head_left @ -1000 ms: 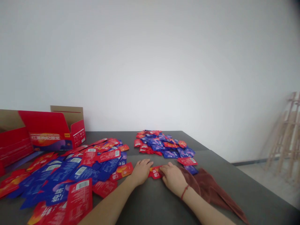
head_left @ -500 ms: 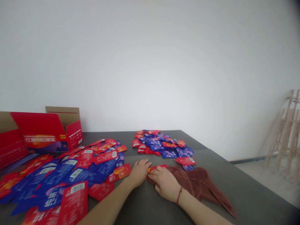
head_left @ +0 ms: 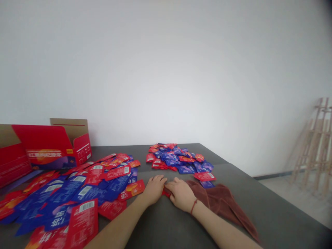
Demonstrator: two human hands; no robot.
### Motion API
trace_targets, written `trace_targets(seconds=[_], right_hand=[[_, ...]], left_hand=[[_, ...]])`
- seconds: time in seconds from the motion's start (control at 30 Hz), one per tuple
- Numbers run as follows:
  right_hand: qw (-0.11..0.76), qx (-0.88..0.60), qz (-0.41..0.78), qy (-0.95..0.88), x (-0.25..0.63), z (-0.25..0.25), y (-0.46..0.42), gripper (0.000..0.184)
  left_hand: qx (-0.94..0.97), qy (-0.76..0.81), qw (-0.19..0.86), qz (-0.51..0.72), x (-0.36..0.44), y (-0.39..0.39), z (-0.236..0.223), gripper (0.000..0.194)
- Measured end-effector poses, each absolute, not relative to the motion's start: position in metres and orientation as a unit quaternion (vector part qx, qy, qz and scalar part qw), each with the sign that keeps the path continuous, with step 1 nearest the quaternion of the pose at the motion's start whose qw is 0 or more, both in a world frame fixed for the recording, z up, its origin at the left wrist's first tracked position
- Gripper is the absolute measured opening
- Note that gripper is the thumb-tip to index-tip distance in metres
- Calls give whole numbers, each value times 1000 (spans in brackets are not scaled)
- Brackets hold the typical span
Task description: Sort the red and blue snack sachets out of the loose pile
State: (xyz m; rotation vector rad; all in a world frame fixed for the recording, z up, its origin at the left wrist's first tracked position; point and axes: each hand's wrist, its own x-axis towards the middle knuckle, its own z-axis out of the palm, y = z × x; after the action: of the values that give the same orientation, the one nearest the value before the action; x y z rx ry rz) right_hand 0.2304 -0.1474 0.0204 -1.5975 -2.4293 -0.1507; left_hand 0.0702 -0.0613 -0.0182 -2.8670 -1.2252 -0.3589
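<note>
My right hand lies flat over a red packet, most of which it hides. Only a small red part shows beside the fingers. Close by on the left, my left hand rests palm down on the table, its fingers lying flat near that packet's left edge. A crumpled brown cloth spreads out to the right of my right wrist. Left of my left hand lies a red packet with an orange print, at the edge of a large heap of red and blue packets.
A smaller pile of red and blue packets sits farther back on the dark table. An open red cardboard box stands at the back left. Wooden easels lean by the white wall at right.
My right hand has slid slightly left and forward, covering more of the red packet beneath it. My left hand has barely moved.
</note>
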Motion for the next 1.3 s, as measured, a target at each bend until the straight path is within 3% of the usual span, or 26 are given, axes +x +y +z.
trace_targets(seconds=[0.17,0.47,0.8,0.93,1.13,1.3], right_hand=[[122,-465,7,-877,234,23,-153,36],[117,-673,-81,-726,260,15,-155,28],[124,-493,-22,-861,233,17,-166,32],[116,-562,-3,-819,254,19,-170,24],[109,-653,-46,-748,271,17,-159,28],[173,-661,-72,-726,269,18,-151,35]], left_hand=[[-915,-388,8,-112,69,-58,-20,45],[-912,-394,18,-111,70,-58,-21,46],[-915,-389,19,-106,70,-61,-18,44],[-916,-387,22,-108,70,-60,-19,46],[-916,-382,21,-116,71,-62,-18,45],[-926,-359,13,-114,71,-61,-16,46]])
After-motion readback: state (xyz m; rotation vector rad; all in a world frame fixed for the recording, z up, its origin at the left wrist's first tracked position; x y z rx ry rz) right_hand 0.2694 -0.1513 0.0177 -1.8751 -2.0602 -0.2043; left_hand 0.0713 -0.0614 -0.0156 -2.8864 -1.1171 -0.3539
